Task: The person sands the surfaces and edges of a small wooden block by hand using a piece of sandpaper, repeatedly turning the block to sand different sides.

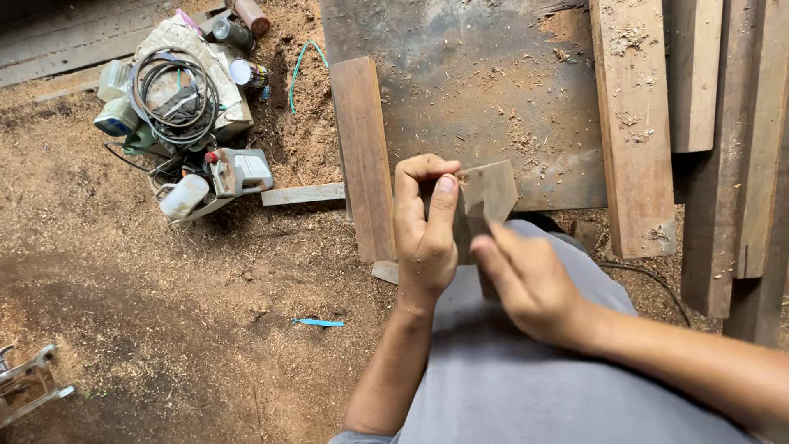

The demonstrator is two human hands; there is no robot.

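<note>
Left hand (pixel 423 226) clamped on a small wood block (pixel 485 197), thumb up its near face, fingers curled over the top edge, held above the lap at centre frame. Right hand (pixel 526 279) at four o'clock of the block, fingertips pinched together against its lower edge. Plank (pixel 363 156) at ten o'clock, tool pile (pixel 185 107) farther out at nine.

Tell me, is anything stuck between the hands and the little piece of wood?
No. The left hand grips the small wooden block directly, thumb against its side, and the right hand touches its lower edge. Nothing visible lies between them.
</note>
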